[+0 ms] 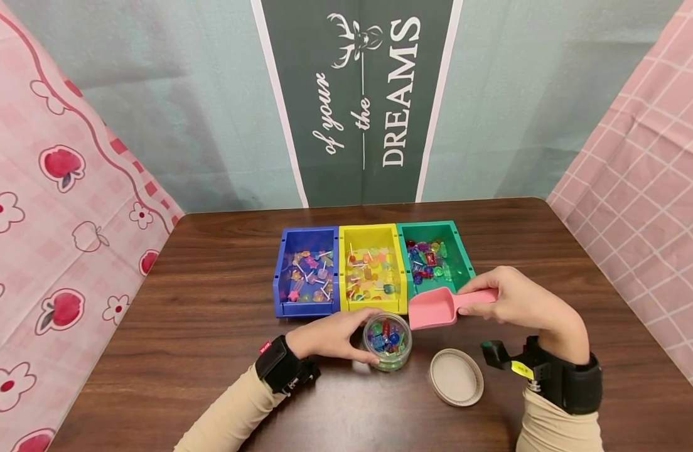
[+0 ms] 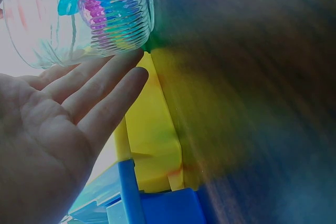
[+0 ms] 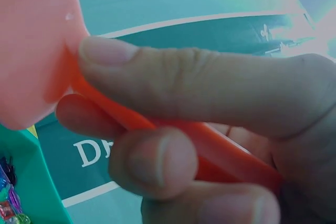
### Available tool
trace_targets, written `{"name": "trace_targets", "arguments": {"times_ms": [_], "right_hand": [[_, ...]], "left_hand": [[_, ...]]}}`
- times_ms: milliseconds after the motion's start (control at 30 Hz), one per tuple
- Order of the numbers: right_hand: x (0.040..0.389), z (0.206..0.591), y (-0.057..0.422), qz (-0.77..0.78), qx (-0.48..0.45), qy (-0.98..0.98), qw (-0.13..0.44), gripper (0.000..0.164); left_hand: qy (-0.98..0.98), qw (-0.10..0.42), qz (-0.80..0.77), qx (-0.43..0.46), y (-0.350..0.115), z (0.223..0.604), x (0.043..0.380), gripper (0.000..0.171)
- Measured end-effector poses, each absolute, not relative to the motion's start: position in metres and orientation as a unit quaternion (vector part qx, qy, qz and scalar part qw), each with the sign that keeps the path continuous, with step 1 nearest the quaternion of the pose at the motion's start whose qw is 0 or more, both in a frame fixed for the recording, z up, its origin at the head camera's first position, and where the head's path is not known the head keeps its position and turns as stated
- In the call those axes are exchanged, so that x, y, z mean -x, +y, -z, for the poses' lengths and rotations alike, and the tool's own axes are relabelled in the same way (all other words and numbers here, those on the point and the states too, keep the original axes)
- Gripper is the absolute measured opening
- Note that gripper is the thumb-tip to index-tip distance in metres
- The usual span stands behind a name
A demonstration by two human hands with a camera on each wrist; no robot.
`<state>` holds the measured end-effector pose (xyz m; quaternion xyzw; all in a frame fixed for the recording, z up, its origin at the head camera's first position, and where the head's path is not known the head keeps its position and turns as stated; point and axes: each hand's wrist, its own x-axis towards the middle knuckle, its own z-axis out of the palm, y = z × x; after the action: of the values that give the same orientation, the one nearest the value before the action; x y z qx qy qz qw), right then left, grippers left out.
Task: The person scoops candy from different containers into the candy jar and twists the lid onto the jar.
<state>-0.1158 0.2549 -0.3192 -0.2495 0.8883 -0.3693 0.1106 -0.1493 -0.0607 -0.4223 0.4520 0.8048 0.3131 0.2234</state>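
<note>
Gripping a pink plastic scoop (image 1: 431,312) by its handle, the right hand (image 1: 516,299) pinches it between thumb and curled fingers, the scoop's mouth toward a round clear jar (image 1: 393,364); whether scoop and jar touch cannot be told. The left hand (image 1: 334,337) holds that jar, thumb on its near side and fingers along its far side. Inside the jar lie glossy see-through pieces (image 1: 387,338) in blue, red and green. A round cream lid (image 1: 456,378) with a patterned rim lies right of the jar and nearer the person. Just beyond the jar is a yellow plastic bin (image 1: 375,307) with pale orange and yellow pieces (image 1: 371,273), some on white sticks; beyond it to the left, a blue plastic bin (image 1: 307,309) with stars and lollipop shapes (image 1: 314,274); beyond it to the right, a green plastic bin (image 1: 431,233) with jewel-bright pieces (image 1: 431,258). Under the jar spreads a brown wood-grain table (image 1: 211,301). Well beyond the jar hangs a grey-green cloth (image 1: 493,113) with a dark, white-lettered panel (image 1: 346,182); well left of it, a pink apple-and-flower cloth (image 1: 92,201); well right, a white-gridded pink cloth (image 1: 651,163).
</note>
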Motion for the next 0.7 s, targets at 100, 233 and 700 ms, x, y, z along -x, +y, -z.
{"name": "trace_targets", "arguments": {"times_ms": [100, 233, 700], "right_hand": [[0.116, 0.319, 0.258, 0.371, 0.227, 0.894, 0.110, 0.017], [0.117, 0.320, 0.262, 0.368, 0.196, 0.902, 0.112, 0.016], [0.123, 0.322, 0.267, 0.334, 0.138, 0.929, 0.085, 0.021]], "left_hand": [[0.806, 0.223, -0.311, -0.451, -0.060, 0.423, 0.149, 0.079], [0.807, 0.224, -0.308, -0.451, -0.060, 0.423, 0.149, 0.080], [0.807, 0.222, -0.308, -0.452, -0.061, 0.423, 0.149, 0.080]]}}
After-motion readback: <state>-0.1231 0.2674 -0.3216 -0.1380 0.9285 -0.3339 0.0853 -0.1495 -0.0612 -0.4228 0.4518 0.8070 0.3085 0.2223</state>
